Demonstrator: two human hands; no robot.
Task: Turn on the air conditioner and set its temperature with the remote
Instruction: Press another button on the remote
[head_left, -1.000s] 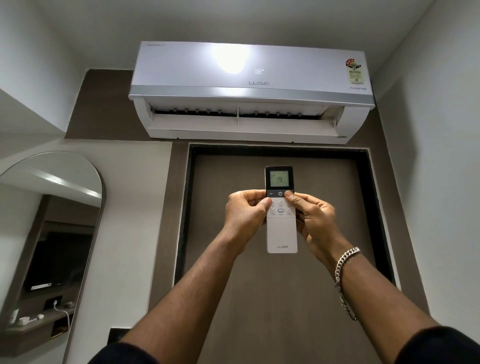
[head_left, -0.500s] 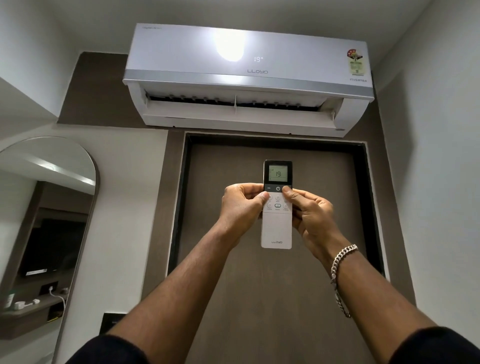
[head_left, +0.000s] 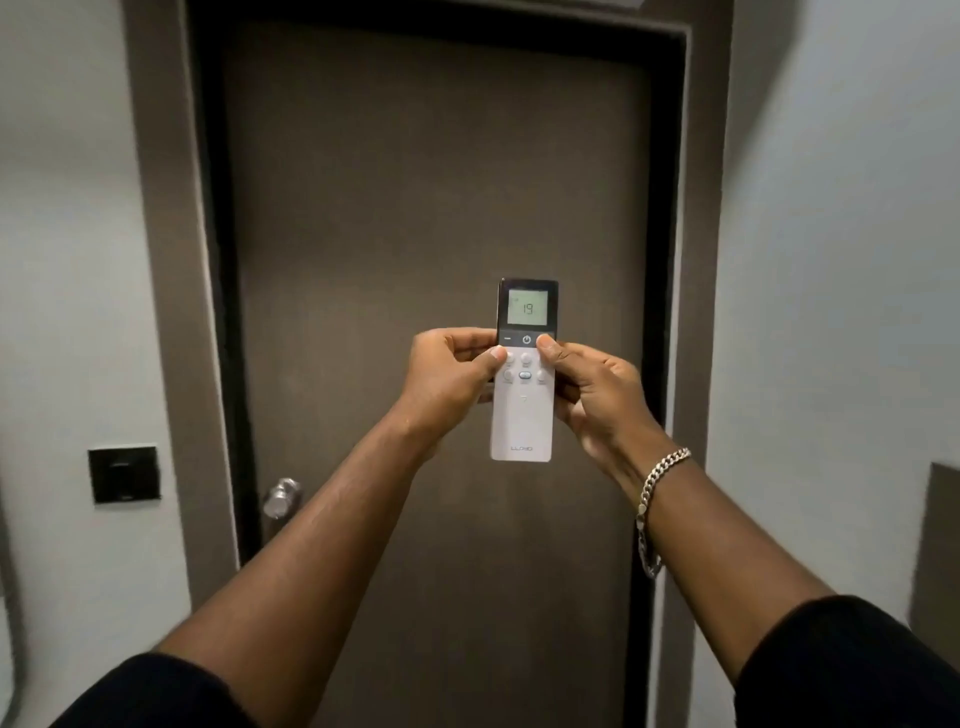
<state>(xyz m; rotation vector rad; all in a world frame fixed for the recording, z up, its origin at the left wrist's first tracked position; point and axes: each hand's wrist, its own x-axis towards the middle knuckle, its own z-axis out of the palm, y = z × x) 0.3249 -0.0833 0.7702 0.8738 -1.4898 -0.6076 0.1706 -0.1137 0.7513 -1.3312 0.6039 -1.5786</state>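
Note:
A white remote (head_left: 522, 421) with a dark top and a lit screen reading 19 stands upright in front of me, held in both hands. My left hand (head_left: 447, 376) grips its left edge, thumb resting on the upper left buttons. My right hand (head_left: 592, 389) grips its right edge, thumb tip on the dark strip to the right of the power button. A silver chain bracelet hangs on my right wrist. The air conditioner is out of view above the frame.
A dark brown door (head_left: 436, 218) in a dark frame fills the middle, with a round metal knob (head_left: 280, 498) at its lower left. A black wall switch plate (head_left: 123, 474) sits on the pale wall to the left. Pale wall stands on the right.
The view has dropped from the air conditioner to the door; the unit, whose display went from 18 to 19, has left the frame. Both hands still hold the remote the same way.

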